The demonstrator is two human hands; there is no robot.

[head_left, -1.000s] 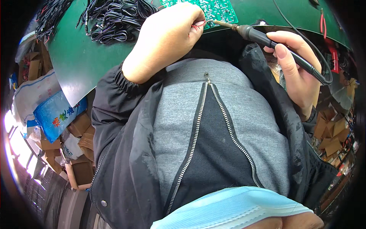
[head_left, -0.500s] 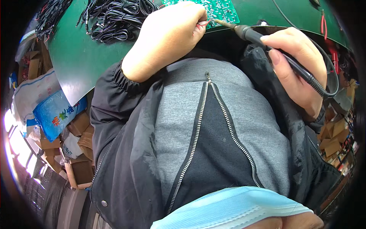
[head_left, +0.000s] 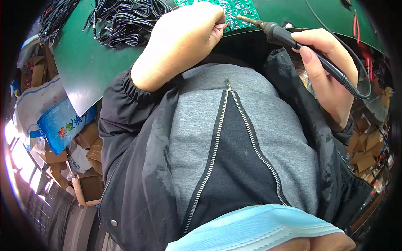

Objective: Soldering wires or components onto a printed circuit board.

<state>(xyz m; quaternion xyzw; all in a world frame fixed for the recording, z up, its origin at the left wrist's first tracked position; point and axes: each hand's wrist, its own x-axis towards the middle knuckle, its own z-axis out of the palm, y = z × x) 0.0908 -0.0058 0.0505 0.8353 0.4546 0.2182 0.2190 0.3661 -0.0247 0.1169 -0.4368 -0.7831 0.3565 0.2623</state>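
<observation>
A green circuit board (head_left: pixel 243 12) lies at the table's near edge, filled with small parts. My left hand (head_left: pixel 184 38) is closed beside it and covers its left portion. Thin red and dark wires (head_left: pixel 222 28) stick out of those fingers toward the board; their far ends are hidden in my hand. In my right hand (head_left: pixel 328 62) is a black soldering iron (head_left: pixel 284 37), gripped like a pen between thumb and fingers. Its metal tip points left over the board, a little apart from the wire ends.
Bundled black cables (head_left: pixel 125 25) lie on the green table (head_left: pixel 75 62) at left, with another dark cable bunch (head_left: pixel 54 19) farther left. The iron's cord (head_left: pixel 312 12) loops at right near a slim red tool (head_left: pixel 356 28). Cardboard boxes (head_left: pixel 90 188) and a blue bag (head_left: pixel 60 125) sit below left.
The soldering iron's tip has moved slightly up and right, away from the wire ends. My left hand has shifted a little left with the wires.
</observation>
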